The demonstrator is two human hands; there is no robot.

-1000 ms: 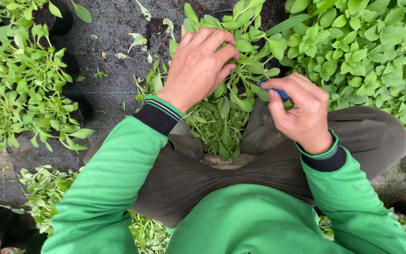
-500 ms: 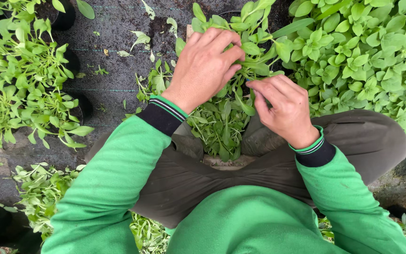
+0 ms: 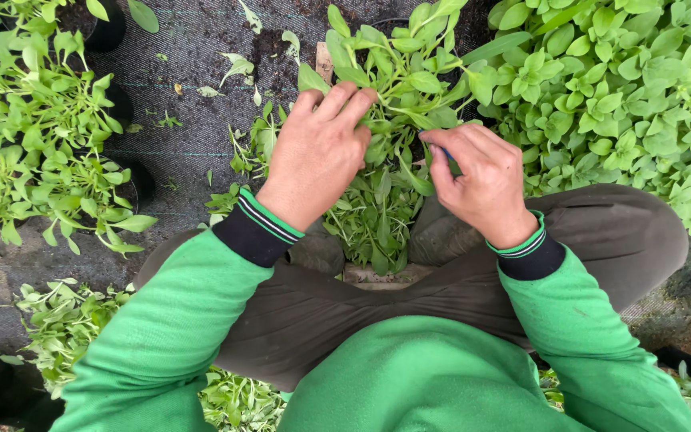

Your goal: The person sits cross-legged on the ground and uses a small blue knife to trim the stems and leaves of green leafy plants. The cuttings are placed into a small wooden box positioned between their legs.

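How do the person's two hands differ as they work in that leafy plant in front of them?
The left hand lies flat and spread, palm down, pressing the leafy green plant aside; the right hand is curled, fingers bent inward. The left hand holds nothing that shows; the right hand pinches a small blue thing, mostly hidden. Both are bare, among the same plant's stems, and come out of green sleeves with dark striped cuffs.

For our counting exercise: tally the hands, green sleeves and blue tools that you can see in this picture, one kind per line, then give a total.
Hands: 2, left hand and right hand
Green sleeves: 2, left sleeve and right sleeve
Blue tools: 1, blue tool, mostly hidden in the right hand
Total: 5
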